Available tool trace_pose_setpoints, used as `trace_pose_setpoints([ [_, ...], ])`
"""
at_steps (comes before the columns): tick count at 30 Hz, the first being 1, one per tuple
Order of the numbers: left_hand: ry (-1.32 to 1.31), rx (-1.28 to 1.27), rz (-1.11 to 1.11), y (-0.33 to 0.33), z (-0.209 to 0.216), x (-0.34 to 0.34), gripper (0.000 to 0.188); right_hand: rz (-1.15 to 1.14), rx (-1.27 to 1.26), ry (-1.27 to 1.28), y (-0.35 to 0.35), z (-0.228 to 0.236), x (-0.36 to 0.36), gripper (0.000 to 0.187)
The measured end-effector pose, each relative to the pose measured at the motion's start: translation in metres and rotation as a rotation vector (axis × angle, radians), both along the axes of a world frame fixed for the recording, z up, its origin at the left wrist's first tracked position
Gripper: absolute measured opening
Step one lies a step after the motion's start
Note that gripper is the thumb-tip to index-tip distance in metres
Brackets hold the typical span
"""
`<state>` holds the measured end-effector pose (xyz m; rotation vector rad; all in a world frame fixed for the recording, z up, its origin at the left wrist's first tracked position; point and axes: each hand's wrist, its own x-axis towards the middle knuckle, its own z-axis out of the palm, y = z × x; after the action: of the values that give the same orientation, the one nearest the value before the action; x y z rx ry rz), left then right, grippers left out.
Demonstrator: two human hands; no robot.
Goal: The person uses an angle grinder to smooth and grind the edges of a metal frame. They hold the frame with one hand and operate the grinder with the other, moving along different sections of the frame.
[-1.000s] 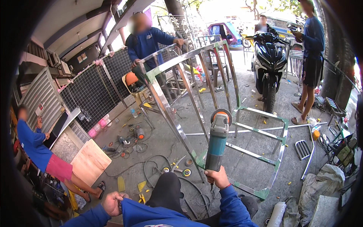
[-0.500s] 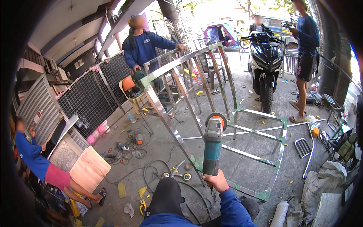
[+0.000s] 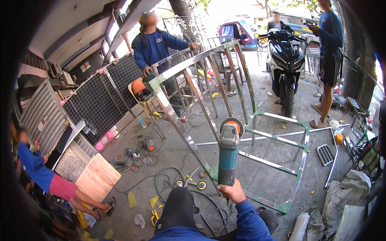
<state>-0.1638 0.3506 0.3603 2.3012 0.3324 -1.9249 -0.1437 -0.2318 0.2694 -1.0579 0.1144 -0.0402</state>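
Note:
My right hand (image 3: 233, 191) is closed round the rear end of a teal and grey angle grinder (image 3: 228, 154). The grinder points away from me, its orange-backed disc (image 3: 232, 125) at the far end, in front of a chair-shaped metal frame (image 3: 192, 143). Shiny bars make up the frame's tall back, and green tape or film covers its corners. Whether the disc touches a bar, I cannot tell. The frame's lower part (image 3: 268, 173) spreads to the right of the grinder. My left hand is out of view.
A person in blue (image 3: 155, 46) stands behind the frame, hands near a second metal frame. Hoses and cables (image 3: 163, 185) and power tools (image 3: 134, 152) lie on the floor to the left. A motorcycle (image 3: 284, 66) stands at the back right. Grey sacks (image 3: 346, 193) lie at the right.
The whole scene has shifted slightly in the view. My right hand still grips the grinder in nearly the same place before the frame.

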Motion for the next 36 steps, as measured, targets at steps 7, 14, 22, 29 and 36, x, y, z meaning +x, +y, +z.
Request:
trace_pose_setpoints([
  [7,0.04,0.089,-0.039,0.037,-0.006,0.003,0.028,-0.015,-0.033,0.002,-0.001,-0.001,0.004,0.022],
  [14,0.033,-0.103,-0.167,-0.019,-0.068,0.0,0.029,-0.04,-0.06,-0.035,0.002,-0.001,0.002,0.022],
  [22,-0.107,-0.055,-0.216,-0.044,-0.059,0.043,0.035,-0.052,-0.089,0.025,0.006,-0.004,0.004,0.025],
  [29,-0.288,-0.416,-0.649,-0.169,-0.042,0.111,0.046,-0.109,-0.141,-0.056,0.012,-0.002,0.006,0.02],
  [36,-0.733,-1.179,-0.019,-0.332,-0.028,0.12,0.054,-0.082,-0.182,-0.089,0.013,-0.011,0.001,0.024],
])
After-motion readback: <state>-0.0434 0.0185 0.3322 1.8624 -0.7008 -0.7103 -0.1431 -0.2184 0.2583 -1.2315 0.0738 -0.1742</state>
